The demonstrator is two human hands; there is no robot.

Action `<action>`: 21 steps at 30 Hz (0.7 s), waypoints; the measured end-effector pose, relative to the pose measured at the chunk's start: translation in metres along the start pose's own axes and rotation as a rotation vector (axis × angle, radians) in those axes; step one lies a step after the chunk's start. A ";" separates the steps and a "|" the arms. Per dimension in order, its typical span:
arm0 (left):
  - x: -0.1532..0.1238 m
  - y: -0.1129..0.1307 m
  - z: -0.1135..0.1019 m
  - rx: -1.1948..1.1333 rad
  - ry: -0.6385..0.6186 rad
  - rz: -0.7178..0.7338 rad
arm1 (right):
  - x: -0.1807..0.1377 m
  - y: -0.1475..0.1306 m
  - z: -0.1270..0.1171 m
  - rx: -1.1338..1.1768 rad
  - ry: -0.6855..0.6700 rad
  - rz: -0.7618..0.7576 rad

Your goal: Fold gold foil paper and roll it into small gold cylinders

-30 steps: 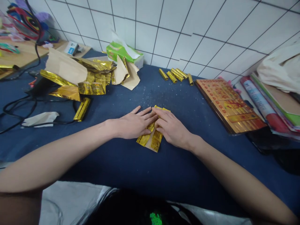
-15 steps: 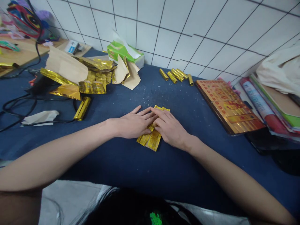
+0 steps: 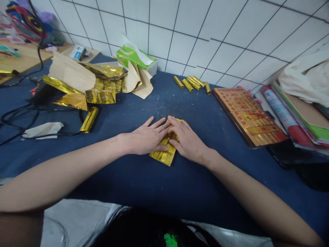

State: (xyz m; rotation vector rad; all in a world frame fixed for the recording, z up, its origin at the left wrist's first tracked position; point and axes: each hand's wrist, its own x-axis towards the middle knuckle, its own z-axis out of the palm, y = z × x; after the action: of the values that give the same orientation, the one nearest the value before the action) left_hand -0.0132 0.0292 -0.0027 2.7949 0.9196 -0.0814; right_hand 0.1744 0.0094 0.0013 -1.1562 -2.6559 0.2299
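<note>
A creased piece of gold foil paper lies on the dark blue tabletop, partly covered by both hands. Across its left side my left hand rests flat, fingers stretched out and spread. My right hand presses on the right side, its fingers extended and its fingertips meeting those of the left. Neither hand grips the paper. Beyond them, near the wall, several small gold foil tubes lie in a group. The middle of the paper is hidden under the fingers.
Gold foil and brown paper scraps are heaped at the back left, beside a green tissue pack. A gold foil roll and black cables lie left. To the right are an orange-gold box and a red-and-blue tube.
The two halves of the foil paper have come together, closing the gap near its lower edge. My right hand has shifted slightly, and its thumb now sits further out on the foil.
</note>
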 end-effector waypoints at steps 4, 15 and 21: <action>0.000 -0.002 0.003 0.010 0.011 -0.007 | -0.001 0.006 0.002 0.010 -0.048 0.108; -0.001 0.002 -0.002 0.052 -0.025 -0.039 | -0.002 0.010 0.005 -0.163 -0.210 0.228; -0.001 0.004 -0.005 0.054 -0.039 -0.044 | -0.003 0.009 0.004 -0.181 -0.193 0.225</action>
State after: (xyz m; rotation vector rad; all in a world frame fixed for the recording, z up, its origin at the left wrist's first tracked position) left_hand -0.0115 0.0265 0.0035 2.8120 0.9838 -0.1692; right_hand 0.1816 0.0127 -0.0055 -1.5668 -2.7553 0.1488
